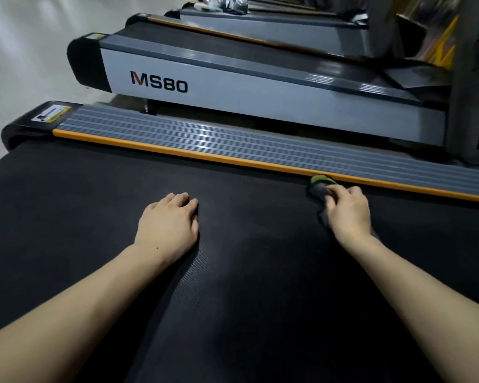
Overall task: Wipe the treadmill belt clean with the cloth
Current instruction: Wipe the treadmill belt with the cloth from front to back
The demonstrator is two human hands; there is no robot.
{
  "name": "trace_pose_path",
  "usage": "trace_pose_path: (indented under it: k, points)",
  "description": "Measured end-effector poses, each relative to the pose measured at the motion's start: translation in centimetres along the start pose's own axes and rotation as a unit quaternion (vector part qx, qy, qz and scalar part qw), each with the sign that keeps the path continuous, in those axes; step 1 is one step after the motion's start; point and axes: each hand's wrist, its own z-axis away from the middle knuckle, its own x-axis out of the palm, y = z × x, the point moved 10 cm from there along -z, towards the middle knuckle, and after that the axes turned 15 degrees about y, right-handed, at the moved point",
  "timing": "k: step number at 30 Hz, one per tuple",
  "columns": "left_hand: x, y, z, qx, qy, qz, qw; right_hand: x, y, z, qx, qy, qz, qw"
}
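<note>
At the far left a pale floor (25, 51) runs beside the black end cap with its yellow-and-white warning sticker (51, 113). The wide black textured treadmill belt (246, 272) fills the lower part of the view, its long axis running left to right. The left hand (169, 222) rests palm down on the belt, fingers (181, 200) fairly straight and close together, holding nothing; it looks like a brace for the body's weight.

Behind it, a thin orange strip (177, 150) and a ribbed grey side rail (205, 134) border the belt's far edge, and beyond stands a neighbouring grey-and-black treadmill marked MS80 (161, 82).

Further right, the right hand (346, 211) presses a small crumpled grey cloth with a yellow-green edge (320, 186) onto the belt. Its fingers (335, 193) curl over the cloth, which pokes out ahead of and to the left of the fingertips, just beside the orange strip or perhaps touching it; some cloth seems to trail under the palm. The right hand is the only one on the cloth, well apart from the left.

The cloth sits at the belt's far edge, so the coming stroke likely runs along that edge or back toward the body, across the unwiped width.
</note>
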Motion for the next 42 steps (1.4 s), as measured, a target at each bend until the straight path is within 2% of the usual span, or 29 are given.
trace_pose_path:
  k: [2, 4, 8, 10, 12, 14, 16, 18, 21, 23, 25, 27, 30, 34, 36, 39, 42]
  points:
    - [0.2, 0.1, 0.2, -0.008, -0.016, 0.011, 1.0, -0.2, -0.5, 0.4, 0.044, 0.0, 0.033, 0.998]
    - [0.2, -0.1, 0.1, -0.016, -0.025, 0.024, 0.999, 1.1, -5.3, 1.0, 0.045, -0.003, 0.045, 0.998]
    - [-0.7, -1.7, -0.3, -0.038, -0.01, 0.062, 0.997, 5.6, -21.3, 5.0, -0.049, -0.049, -0.081, 0.994]
    - [-1.2, -3.1, -0.1, -0.06, -0.003, 0.062, 0.996, 6.7, -25.5, 6.3, -0.129, -0.084, -0.119, 0.981]
    - [-1.5, -4.0, 0.4, -0.043, -0.004, 0.021, 0.999, 6.3, -23.3, 5.2, -0.169, -0.089, -0.126, 0.973]
    - [-1.7, -4.5, 0.8, -0.018, -0.004, -0.003, 1.0, 5.2, -16.1, 2.8, -0.15, -0.049, -0.082, 0.984]
    - [-1.3, -4.3, 1.4, 0.005, -0.028, -0.003, 1.0, 3.3, -7.7, 0.9, -0.058, -0.018, -0.033, 0.998]
    - [-0.8, -4.0, 1.8, 0.014, -0.042, 0.007, 0.999, 1.6, -3.9, 0.7, 0.032, 0.007, 0.003, 0.999]
    - [-0.3, -3.9, 1.8, 0.002, -0.051, 0.005, 0.999, 2.4, -8.3, 2.8, 0.09, 0.025, 0.027, 0.995]
    - [0.1, -3.8, 1.7, 0.0, -0.063, 0.002, 0.998, 4.5, -16.4, 4.6, 0.036, 0.018, -0.041, 0.998]
    - [0.1, -3.8, 1.8, -0.006, -0.065, 0.004, 0.998, 6.7, -24.5, 7.0, -0.053, -0.037, -0.093, 0.994]
    - [0.1, -3.9, 1.9, -0.013, -0.066, 0.015, 0.998, 7.2, -28.4, 7.9, -0.125, -0.078, -0.127, 0.981]
    - [0.1, -4.3, 2.0, -0.025, -0.083, 0.036, 0.996, 5.4, -23.3, 5.8, -0.157, -0.063, -0.121, 0.978]
    - [-0.1, -3.8, 2.1, -0.03, -0.102, 0.034, 0.994, 2.4, -8.0, 1.5, -0.006, -0.013, -0.013, 1.0]
    - [0.2, -3.6, 2.2, -0.034, -0.104, 0.026, 0.994, 1.7, -5.6, 1.5, 0.053, 0.0, 0.021, 0.998]
    - [0.5, -3.4, 2.2, -0.036, -0.1, 0.013, 0.994, 2.9, -10.3, 3.0, 0.091, 0.015, 0.036, 0.995]
    - [0.6, -3.4, 2.2, -0.035, -0.098, 0.011, 0.995, 5.6, -22.1, 6.2, -0.033, -0.025, -0.043, 0.998]
